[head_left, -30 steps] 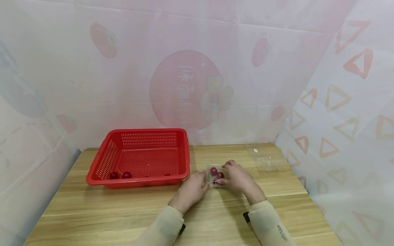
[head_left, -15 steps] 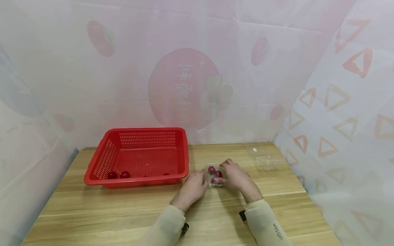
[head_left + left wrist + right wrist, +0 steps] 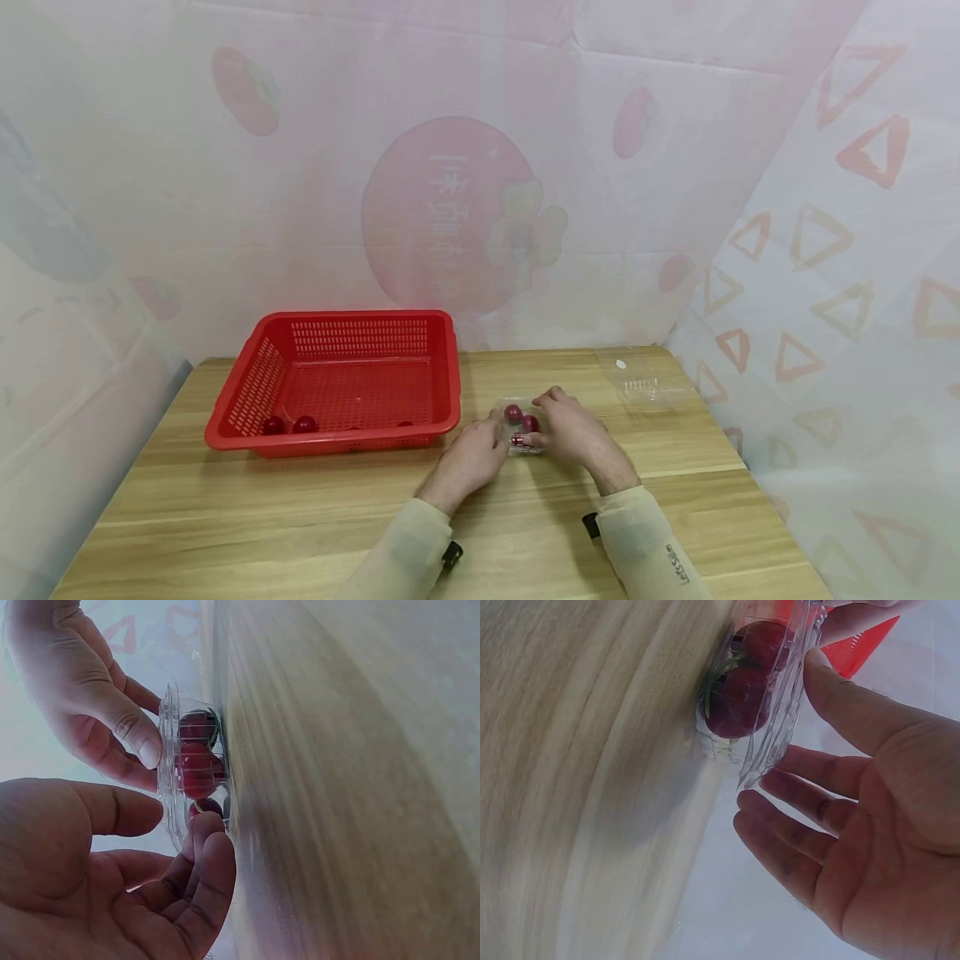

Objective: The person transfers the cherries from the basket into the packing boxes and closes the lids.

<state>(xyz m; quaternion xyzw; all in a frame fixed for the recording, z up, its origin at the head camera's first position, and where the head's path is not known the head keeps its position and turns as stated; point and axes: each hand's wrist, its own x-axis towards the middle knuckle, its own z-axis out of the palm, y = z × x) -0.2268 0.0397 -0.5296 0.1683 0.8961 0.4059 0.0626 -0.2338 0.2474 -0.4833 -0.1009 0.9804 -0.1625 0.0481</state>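
Observation:
Between the two hands a small clear plastic clamshell box (image 3: pixel 172 712) stands on the wooden table, its lid down over several dark red cherries (image 3: pixel 513 412). The left hand (image 3: pixel 468 458) grips the box's left side, thumb at the rim and bent fingers against the wall in the left wrist view. On the opposite side the right hand (image 3: pixel 576 432) holds the rim, with its thumb on top and fingers around the edge. Green stems show on the cherries (image 3: pixel 739 705) in the right wrist view. Part of the box is hidden behind the fingers.
To the left stands a red slotted plastic basket (image 3: pixel 337 442), with a few cherries (image 3: pixel 304 425) along its near side. Another clear plastic container (image 3: pixel 641 387) lies at the table's back right corner. Printed fabric walls (image 3: pixel 600 275) surround the table's back and sides.
The head view has shifted slightly. Both hands stay at the box, which sits a touch closer to the basket than a second ago.

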